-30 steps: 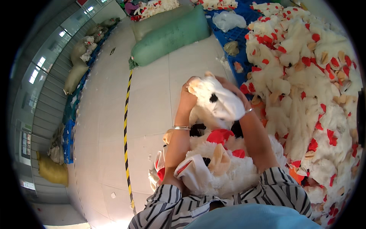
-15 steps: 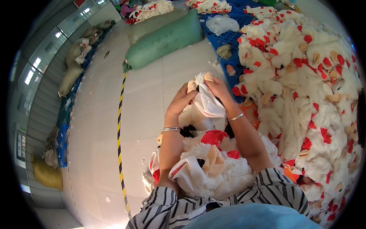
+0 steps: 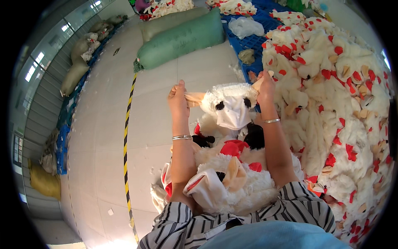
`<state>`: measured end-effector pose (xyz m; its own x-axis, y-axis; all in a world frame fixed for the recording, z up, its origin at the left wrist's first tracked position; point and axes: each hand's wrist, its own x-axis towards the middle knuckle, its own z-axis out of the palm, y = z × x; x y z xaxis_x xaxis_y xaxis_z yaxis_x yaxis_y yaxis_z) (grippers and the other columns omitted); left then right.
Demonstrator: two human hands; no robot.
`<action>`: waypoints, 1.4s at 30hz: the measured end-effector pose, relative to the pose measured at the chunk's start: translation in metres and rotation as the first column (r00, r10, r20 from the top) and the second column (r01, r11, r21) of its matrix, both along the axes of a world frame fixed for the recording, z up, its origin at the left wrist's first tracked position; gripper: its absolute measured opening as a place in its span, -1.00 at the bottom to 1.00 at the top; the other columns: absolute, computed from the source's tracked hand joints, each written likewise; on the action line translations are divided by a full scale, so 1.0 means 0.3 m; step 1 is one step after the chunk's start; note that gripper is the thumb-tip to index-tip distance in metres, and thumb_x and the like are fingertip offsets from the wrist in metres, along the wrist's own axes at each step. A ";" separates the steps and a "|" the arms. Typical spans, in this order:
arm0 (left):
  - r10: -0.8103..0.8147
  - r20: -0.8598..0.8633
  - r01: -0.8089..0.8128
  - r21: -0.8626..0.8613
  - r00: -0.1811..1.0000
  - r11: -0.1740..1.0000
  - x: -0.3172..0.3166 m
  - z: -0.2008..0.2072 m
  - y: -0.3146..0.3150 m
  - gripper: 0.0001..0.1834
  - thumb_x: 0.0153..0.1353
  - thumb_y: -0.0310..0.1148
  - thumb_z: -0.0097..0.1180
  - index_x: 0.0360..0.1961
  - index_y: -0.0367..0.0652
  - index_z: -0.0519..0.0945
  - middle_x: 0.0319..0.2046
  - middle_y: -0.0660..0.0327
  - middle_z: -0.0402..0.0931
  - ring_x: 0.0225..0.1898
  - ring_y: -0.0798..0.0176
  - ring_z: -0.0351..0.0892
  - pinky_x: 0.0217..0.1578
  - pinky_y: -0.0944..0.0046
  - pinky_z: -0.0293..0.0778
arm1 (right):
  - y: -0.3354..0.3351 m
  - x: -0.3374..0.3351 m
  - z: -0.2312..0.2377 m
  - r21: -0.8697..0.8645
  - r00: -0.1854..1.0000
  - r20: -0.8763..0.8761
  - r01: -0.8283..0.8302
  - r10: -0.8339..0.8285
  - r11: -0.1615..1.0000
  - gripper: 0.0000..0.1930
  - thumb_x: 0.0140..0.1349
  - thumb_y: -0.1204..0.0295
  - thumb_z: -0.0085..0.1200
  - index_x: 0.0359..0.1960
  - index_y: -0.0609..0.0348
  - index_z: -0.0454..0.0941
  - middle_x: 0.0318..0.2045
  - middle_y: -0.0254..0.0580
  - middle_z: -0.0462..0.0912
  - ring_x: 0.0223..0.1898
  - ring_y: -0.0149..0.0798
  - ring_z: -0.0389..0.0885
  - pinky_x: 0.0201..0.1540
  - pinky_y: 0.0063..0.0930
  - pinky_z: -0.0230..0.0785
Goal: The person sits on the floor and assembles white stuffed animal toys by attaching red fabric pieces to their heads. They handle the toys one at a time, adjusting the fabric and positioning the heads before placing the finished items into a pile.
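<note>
An unstuffed plush sheep skin (image 3: 229, 108) hangs stretched between my hands, its white face with two black eye patches turned up. My left hand (image 3: 178, 98) is closed on its left peach-coloured ear. On the other side, my right hand (image 3: 266, 88) pinches the right ear. More limp plush skins lie heaped on my lap, with a white muzzle (image 3: 206, 191), a peach ear (image 3: 234, 174) and a red fabric piece (image 3: 233, 148) showing. A black part (image 3: 254, 136) sits just below the stretched skin; I cannot tell what it belongs to.
A large pile of white plush skins (image 3: 319, 145) with red and peach parts fills the right side. Stuffed green sacks (image 3: 182, 39) lie ahead beside a blue pallet (image 3: 236, 41). A black-and-yellow floor stripe (image 3: 127, 153) runs on the left, with more sacks (image 3: 76, 74) along the wall.
My hands have moved apart, left hand leftward and right hand rightward. The bunched plush skin is now spread out by its ears with the face showing.
</note>
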<state>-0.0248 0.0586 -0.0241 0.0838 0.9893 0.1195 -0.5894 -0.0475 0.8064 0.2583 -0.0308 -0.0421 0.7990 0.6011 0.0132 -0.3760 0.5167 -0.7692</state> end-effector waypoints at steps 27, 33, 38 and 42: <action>-0.115 -0.932 0.630 0.138 0.344 0.764 0.109 -0.164 -0.167 -0.59 0.12 -0.27 0.22 -0.08 -0.34 0.55 -0.31 -0.10 0.62 -0.24 -0.04 0.64 -0.18 0.12 0.50 | -0.070 -0.258 0.123 -0.076 0.820 0.565 -0.057 0.090 0.996 -0.77 0.31 0.33 0.17 -0.47 0.17 0.53 -0.56 -0.59 0.36 -0.51 -0.67 0.20 -0.46 -0.69 0.06; -0.142 -0.926 0.598 0.104 0.350 0.795 0.099 -0.111 -0.155 -0.61 0.16 -0.27 0.20 -0.11 -0.38 0.55 -0.40 0.03 0.63 -0.38 0.14 0.62 -0.31 0.18 0.51 | -0.051 -0.150 0.084 -0.039 0.900 0.432 0.075 -0.051 0.996 -0.77 0.32 0.32 0.16 -0.47 0.15 0.54 -0.57 -0.60 0.40 -0.52 -0.67 0.22 -0.47 -0.72 0.07; -0.397 -0.883 0.627 -0.164 0.251 0.761 0.086 -0.019 -0.176 -0.53 0.19 -0.20 0.22 -0.11 -0.46 0.53 -0.41 0.15 0.62 -0.40 0.27 0.59 -0.34 0.30 0.53 | -0.073 -0.073 0.072 0.018 0.911 0.338 0.243 -0.234 0.970 -0.77 0.30 0.34 0.18 -0.44 0.23 0.56 -0.56 -0.55 0.46 -0.51 -0.67 0.26 -0.47 -0.71 0.14; -0.298 -0.805 0.263 -0.183 0.513 0.947 -0.012 -0.144 -0.077 -0.24 0.11 0.05 0.23 -0.06 -0.59 0.46 -0.28 -0.02 0.60 -0.31 0.23 0.59 -0.30 0.29 0.51 | -0.120 -0.209 0.162 -0.039 0.856 0.508 0.128 -0.091 0.991 -0.79 0.27 0.34 0.19 -0.39 0.26 0.57 -0.55 -0.51 0.49 -0.49 -0.64 0.31 -0.44 -0.69 0.21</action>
<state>-0.0283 0.0356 -0.0672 0.4006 0.8982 -0.1810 0.3443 0.0355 0.9382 0.1957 -0.0667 0.0066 0.7549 0.5241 0.3942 0.1291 0.4706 -0.8728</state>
